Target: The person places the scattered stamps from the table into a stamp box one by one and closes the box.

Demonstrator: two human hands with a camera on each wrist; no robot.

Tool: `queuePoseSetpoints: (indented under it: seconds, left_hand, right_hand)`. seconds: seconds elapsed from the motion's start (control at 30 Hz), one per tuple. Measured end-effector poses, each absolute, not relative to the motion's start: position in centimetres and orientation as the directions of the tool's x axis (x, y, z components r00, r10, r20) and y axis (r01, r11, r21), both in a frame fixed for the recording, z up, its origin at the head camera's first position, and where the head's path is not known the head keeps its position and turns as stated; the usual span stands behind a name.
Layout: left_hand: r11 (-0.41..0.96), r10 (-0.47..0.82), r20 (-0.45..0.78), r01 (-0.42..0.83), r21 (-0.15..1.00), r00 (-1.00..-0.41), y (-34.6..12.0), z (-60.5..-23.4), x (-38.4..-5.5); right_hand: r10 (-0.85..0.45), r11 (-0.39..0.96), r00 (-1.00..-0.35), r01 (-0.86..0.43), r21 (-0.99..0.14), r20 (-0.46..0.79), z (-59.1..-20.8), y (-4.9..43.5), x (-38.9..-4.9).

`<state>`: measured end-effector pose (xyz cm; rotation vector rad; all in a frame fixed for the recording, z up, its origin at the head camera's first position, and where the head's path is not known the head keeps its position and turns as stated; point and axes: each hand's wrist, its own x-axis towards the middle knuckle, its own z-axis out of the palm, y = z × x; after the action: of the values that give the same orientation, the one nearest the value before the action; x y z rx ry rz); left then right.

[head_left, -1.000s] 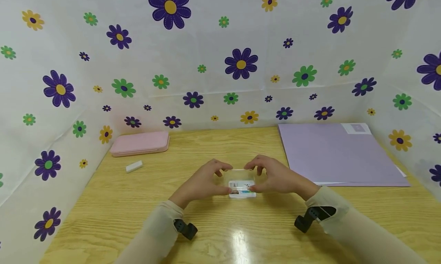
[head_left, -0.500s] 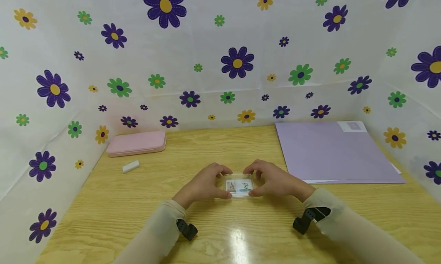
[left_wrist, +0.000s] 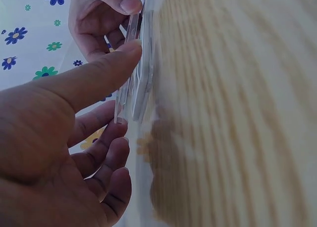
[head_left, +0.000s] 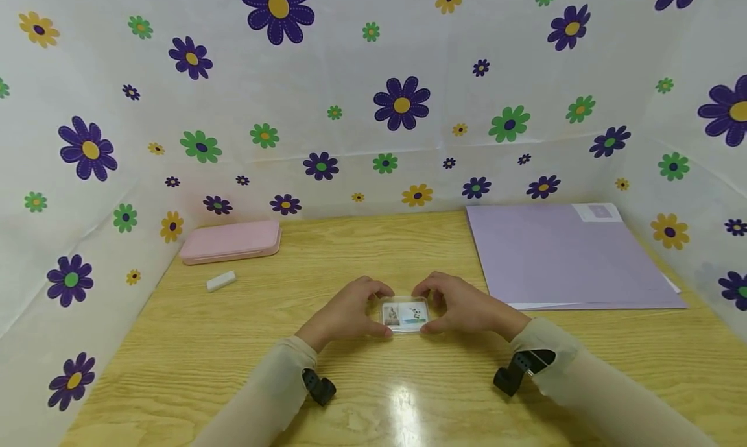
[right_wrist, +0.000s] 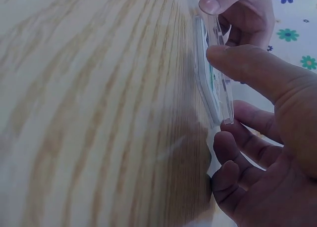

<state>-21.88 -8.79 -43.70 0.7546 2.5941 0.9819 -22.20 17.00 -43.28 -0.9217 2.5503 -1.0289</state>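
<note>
A thin clear plastic lid [right_wrist: 227, 96] is held level over a flat white case [head_left: 410, 316] on the table. The case shows two small pictures, one brownish and one with a black-and-white figure. My left hand [head_left: 350, 309] pinches the lid's left end, thumb at the near edge and fingers at the far edge. At its right end my right hand [head_left: 463, 304] grips it the same way. In the left wrist view, a narrow gap shows between the lid and the white case [left_wrist: 144, 83]. The thumbs partly cover both pieces in the wrist views.
A pink pencil case [head_left: 231, 241] lies at the back left of the wooden table [head_left: 327, 395], with a white eraser [head_left: 221, 281] in front of it. Large purple folders [head_left: 574, 255] lie flat at the right, over some white sheets. A flowered cloth [head_left: 350, 64] encloses the back and sides.
Both hands have brought the clear lid down from a raised, tilted position to nearly flat over the white case. In the last half second they have barely moved. The head view has shifted slightly.
</note>
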Motion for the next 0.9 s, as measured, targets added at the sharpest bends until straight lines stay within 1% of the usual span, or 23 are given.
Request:
queuePoseSetpoints:
  seconds: [0.33, 0.9]
  left_hand:
    - [0.644, 0.561, -0.085, 0.369, 0.67, -0.824, -8.72, -43.7, -22.11]
    - [0.668, 0.565, -0.109, 0.376, 0.642, -0.818, -8.46, -43.83, -22.19]
  right_hand:
    - [-0.634, 0.574, -0.774, -0.46, -0.677, -0.011, -43.38, 16.95, -22.4]
    - [-0.642, 0.571, -0.766, -0.455, -0.683, -0.026, -43.51, 16.76, -22.42]
